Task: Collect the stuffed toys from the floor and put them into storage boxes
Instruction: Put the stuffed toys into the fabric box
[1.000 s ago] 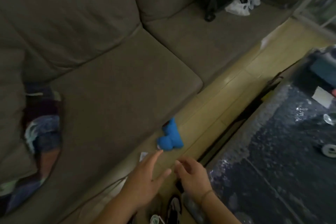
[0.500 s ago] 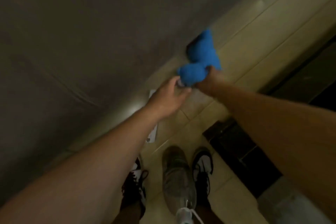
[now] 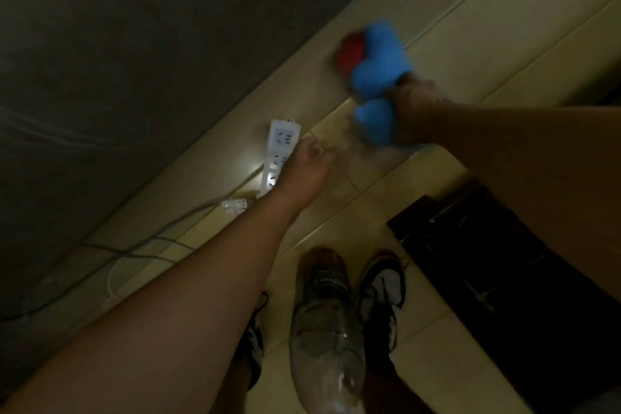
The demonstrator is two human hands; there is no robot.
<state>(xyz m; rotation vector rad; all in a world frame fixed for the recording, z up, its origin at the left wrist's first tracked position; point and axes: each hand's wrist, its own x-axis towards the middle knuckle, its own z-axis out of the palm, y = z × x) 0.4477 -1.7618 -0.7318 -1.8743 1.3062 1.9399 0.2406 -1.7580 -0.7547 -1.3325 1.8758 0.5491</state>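
A blue stuffed toy (image 3: 378,67) with a red patch at its far end is off the tiled floor, blurred by motion, just in front of the sofa's base. My right hand (image 3: 411,107) is closed around its lower part. My left hand (image 3: 307,168) hovers lower left of the toy, apart from it, fingers loosely spread and empty, over a white power strip. No storage box shows in this view.
The grey sofa front (image 3: 117,60) fills the upper left. A white power strip (image 3: 279,151) and its cables lie on the tiles beside it. A clear plastic bottle (image 3: 324,329) is near my shoes. A dark table base (image 3: 487,262) stands at right.
My right hand has taken hold of the blue toy and lifted it to the right. My left hand has let go of it and dropped back toward the power strip.
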